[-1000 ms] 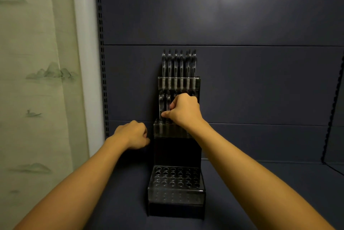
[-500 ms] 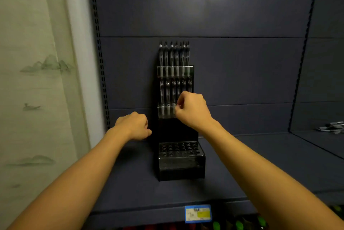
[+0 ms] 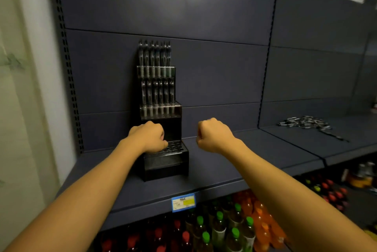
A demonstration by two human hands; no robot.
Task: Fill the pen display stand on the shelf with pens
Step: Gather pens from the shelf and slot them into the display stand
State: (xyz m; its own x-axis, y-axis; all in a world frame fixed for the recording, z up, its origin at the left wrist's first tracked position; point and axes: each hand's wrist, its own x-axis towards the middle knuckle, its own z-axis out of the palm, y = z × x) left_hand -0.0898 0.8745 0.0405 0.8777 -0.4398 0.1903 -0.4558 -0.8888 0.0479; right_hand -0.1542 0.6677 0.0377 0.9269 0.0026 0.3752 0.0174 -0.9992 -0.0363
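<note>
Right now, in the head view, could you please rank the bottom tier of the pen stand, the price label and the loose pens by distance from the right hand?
1. Bottom tier, left of the right hand.
2. Price label, below on the shelf edge.
3. Loose pens, far right.

Two bare forearms enter from the frame's lower corners; left hand (image 3: 147, 137) and right hand (image 3: 214, 134) wear no gloves, sleeves or jewellery.

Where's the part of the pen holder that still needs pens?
Find the dark blue shelf above the drink bottles. The black stepped pen stand sits against its back wall. Its two upper steps hold pens; the lowest front step shows only empty round holes.
</note>
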